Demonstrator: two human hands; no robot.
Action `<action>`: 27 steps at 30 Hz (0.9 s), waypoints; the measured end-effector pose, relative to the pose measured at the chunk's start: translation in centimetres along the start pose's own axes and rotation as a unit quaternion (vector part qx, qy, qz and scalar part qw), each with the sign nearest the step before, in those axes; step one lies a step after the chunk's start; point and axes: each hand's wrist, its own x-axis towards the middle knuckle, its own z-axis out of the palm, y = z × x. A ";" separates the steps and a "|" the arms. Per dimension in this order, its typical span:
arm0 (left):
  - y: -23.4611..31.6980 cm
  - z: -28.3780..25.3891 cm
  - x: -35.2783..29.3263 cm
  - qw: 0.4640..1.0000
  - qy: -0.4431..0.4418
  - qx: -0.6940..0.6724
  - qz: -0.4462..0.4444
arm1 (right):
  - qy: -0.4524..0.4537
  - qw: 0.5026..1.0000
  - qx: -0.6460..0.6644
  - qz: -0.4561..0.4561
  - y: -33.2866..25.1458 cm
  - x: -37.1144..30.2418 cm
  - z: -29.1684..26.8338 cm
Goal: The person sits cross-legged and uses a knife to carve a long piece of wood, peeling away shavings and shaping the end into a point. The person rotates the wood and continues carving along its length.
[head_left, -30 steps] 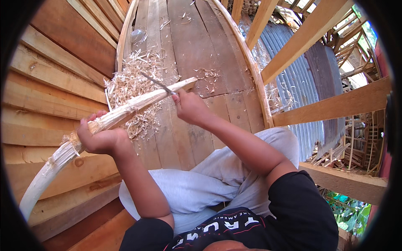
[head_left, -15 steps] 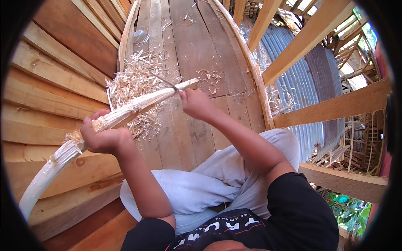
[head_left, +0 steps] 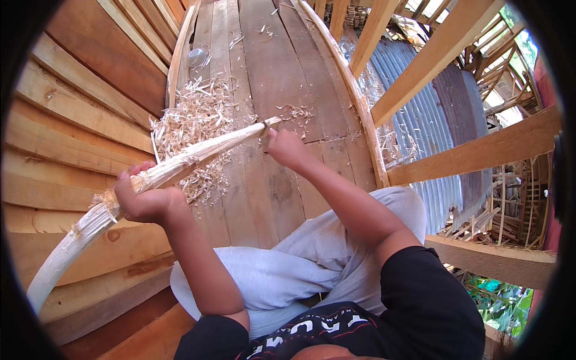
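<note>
A long, curved, peeled wooden pole (head_left: 198, 151) slants across in front of me, its thin end up and to the right, its thick bent end down at the left. My left hand (head_left: 150, 195) is wrapped round its middle from below, beside a rough, fibrous patch. My right hand (head_left: 287, 147) is closed at the thin end, gripping a knife (head_left: 265, 125). Only a short dark bit of the blade shows, against the wood close to the tip; the handle is hidden in the fist.
Curled wood shavings (head_left: 195, 114) are heaped on the plank floor (head_left: 273, 66) beyond the pole. A clear plastic cup (head_left: 197, 57) lies farther off. Plank wall (head_left: 78, 141) stands at left; wooden rails (head_left: 474, 147) and corrugated metal sheets (head_left: 414, 102) are at right. My crossed legs (head_left: 288, 264) are below.
My right hand has moved slightly right and down, bringing the knife along the pole closer to its tip. The blade, plainly seen before, now shows little. My left hand keeps its hold.
</note>
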 end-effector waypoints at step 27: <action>0.0 -0.1 0.1 0.999 -0.034 0.001 0.001 | -0.059 0.996 0.014 0.062 -2.6 -0.7 -1.3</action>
